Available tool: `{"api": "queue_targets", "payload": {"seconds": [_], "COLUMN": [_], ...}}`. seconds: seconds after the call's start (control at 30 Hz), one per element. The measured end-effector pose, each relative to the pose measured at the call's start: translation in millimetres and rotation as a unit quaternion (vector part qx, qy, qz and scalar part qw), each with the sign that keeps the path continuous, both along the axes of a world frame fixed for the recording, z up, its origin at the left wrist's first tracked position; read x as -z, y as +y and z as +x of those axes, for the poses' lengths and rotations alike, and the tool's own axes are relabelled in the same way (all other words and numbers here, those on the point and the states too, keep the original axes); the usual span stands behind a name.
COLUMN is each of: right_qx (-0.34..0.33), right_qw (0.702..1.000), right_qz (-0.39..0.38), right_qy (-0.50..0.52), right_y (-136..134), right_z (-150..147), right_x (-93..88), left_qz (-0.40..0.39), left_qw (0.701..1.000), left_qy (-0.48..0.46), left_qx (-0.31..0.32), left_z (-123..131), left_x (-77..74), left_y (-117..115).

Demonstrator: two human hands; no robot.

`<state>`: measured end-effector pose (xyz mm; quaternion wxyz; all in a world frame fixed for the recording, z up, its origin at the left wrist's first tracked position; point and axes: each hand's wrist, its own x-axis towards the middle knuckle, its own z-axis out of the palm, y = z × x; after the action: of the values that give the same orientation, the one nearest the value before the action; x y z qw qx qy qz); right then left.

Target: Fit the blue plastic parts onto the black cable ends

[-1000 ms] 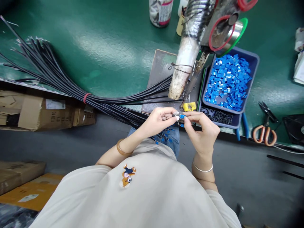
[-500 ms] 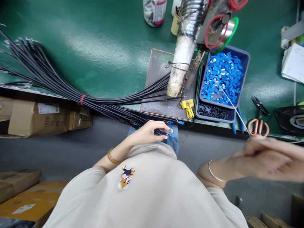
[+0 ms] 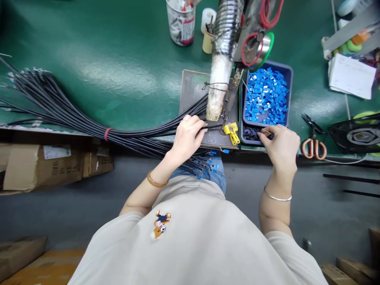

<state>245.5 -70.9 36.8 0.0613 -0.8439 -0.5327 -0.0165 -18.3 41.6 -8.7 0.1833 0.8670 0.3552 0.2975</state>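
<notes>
My left hand (image 3: pixel 190 134) lies over the black cables (image 3: pixel 142 128) at the board's front edge, its fingers closed on a cable that runs on towards the yellow clip (image 3: pixel 231 132). Below that hand, several cable ends carry small blue connectors (image 3: pixel 212 160) over my lap. My right hand (image 3: pixel 280 144) is in a pinch above the small black pieces (image 3: pixel 249 133) in the tray's front compartment. A thin silvery wire shows at its fingertips; whether a black piece is pinched too is hidden. Behind it, a grey-blue tray (image 3: pixel 290 91) holds loose blue connectors (image 3: pixel 265 95).
A foil-wrapped duct (image 3: pixel 221 75) and a metal bracket with a green-rimmed spool (image 3: pixel 268 49) hang over the board (image 3: pixel 188 85). Orange-handled scissors (image 3: pixel 314 148) lie at right, near a black fan (image 3: pixel 356 134). A red band (image 3: pixel 107 133) ties the cables.
My left hand has moved up from the blue-tipped cable ends to the cables on the board. The right hand has come from the far right in to the black pieces.
</notes>
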Motion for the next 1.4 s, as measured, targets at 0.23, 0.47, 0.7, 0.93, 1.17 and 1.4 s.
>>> {"api": "queue_targets", "payload": {"seconds": [0.23, 0.47, 0.7, 0.93, 1.17, 1.4], "right_qx": [0.009, -0.005, -0.027, 0.036, 0.062, -0.051], "right_qw": [0.999, 1.000, 0.999, 0.974, 0.862, 0.878], "right_qz": [-0.034, -0.013, 0.040, 0.193, 0.389, 0.255], "right_qy": [-0.026, -0.023, 0.003, 0.109, 0.319, 0.403], "right_y": [7, 6, 5, -8, -20, -18], "right_z": [-1, 4, 8, -2, -40, -92], "right_x": [-1.9, 2.6, 7.9, 7.8, 0.5, 5.0], "left_qz": [-0.273, -0.616, -0.590, -0.560, -0.550, -0.528], "left_qw": [0.893, 0.716, 0.730, 0.756, 0.769, 0.785], "left_qy": [-0.061, -0.238, -0.331, -0.333, -0.321, -0.320], "left_qx": [0.352, 0.225, 0.100, 0.069, 0.060, 0.058], "left_z": [-20, -20, -5, 5, 11, 15], "left_x": [-39.4, -30.3, -8.6, -9.0, -13.9, -15.9], "left_y": [-18, -30, -44, -43, -40, -40]}}
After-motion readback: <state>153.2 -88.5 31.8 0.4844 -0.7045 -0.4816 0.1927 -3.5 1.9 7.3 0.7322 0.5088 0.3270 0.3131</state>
